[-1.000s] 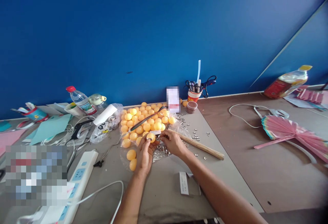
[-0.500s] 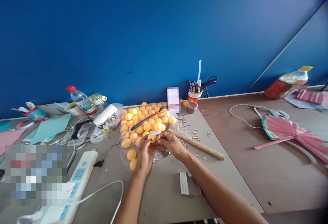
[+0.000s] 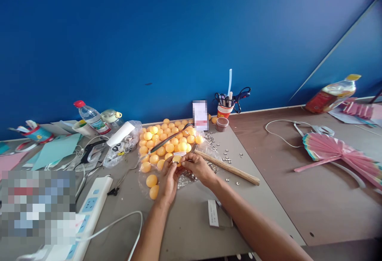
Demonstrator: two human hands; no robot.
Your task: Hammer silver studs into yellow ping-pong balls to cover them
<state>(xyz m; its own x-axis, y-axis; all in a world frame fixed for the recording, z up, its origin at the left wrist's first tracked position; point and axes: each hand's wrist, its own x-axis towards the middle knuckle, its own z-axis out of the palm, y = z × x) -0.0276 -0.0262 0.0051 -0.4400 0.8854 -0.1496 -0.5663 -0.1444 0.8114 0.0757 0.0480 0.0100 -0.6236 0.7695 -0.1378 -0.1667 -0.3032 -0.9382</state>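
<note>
An orange ping-pong ball [image 3: 176,160] is pinched between the fingertips of both hands. My left hand [image 3: 168,179] grips it from the left, thumb on top. From the right, my right hand [image 3: 198,167] closes thumb and fingers at its edge; whether a small metal piece is there too, I cannot make out. Behind them, many orange balls [image 3: 161,151] lie in a clear plastic bag [image 3: 144,187], with a dark strip-like tool [image 3: 170,137] across them. A wooden-handled tool [image 3: 228,168], its head partly hidden, lies right of my right hand. Small shiny metal pieces [image 3: 227,160] are scattered beside it.
A white power strip [image 3: 95,201] and cables lie at left, below a red-capped bottle [image 3: 92,118]. A cup of tools [image 3: 224,110] and a small round tub [image 3: 222,124] stand at the back. Pink folded fans [image 3: 328,149] and a yellow-capped bottle [image 3: 331,96] are at right.
The whole view has shifted slightly. Both hands stay together on the ball; the fingers have moved only a little around it.
</note>
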